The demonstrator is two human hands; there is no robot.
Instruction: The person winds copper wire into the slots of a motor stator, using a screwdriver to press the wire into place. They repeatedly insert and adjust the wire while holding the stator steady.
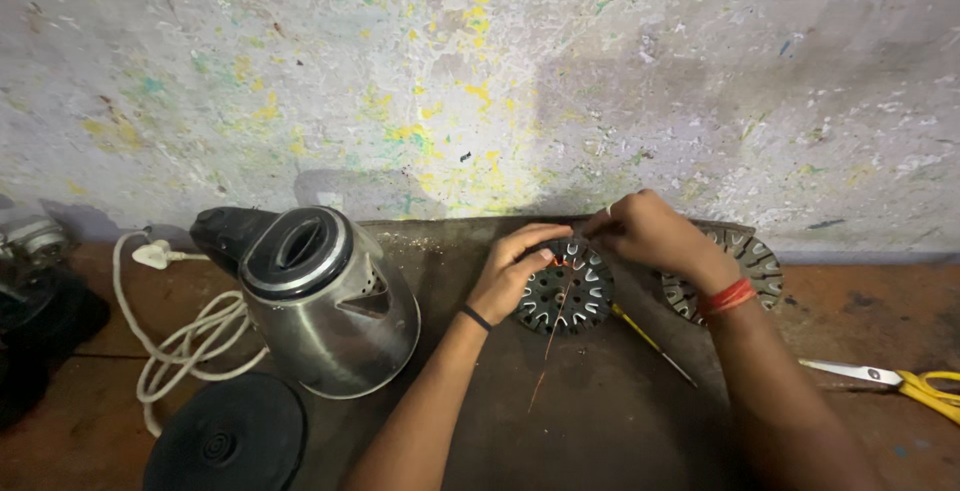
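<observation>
The left hand (515,269) has its fingers curled on the rim of a round slotted stator (566,289), which lies flat on the desk (600,411). The right hand (650,233) pinches thin copper wire (552,336) with fingers together at the stator's top edge; the wire trails toward the viewer. A screwdriver (652,344) lies just beside it. A second stator (755,263) sits behind the right wrist. A steel kettle (325,296) stands left, with its base (228,438) and cord (185,341). Yellow scissors (900,381) lie far right.

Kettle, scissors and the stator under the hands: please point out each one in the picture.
Kettle (335,326): head view, on its steel side wall.
Scissors (925,389): head view, on the yellow handle.
Stator (560,301): head view, on its slotted face below the hands.
</observation>
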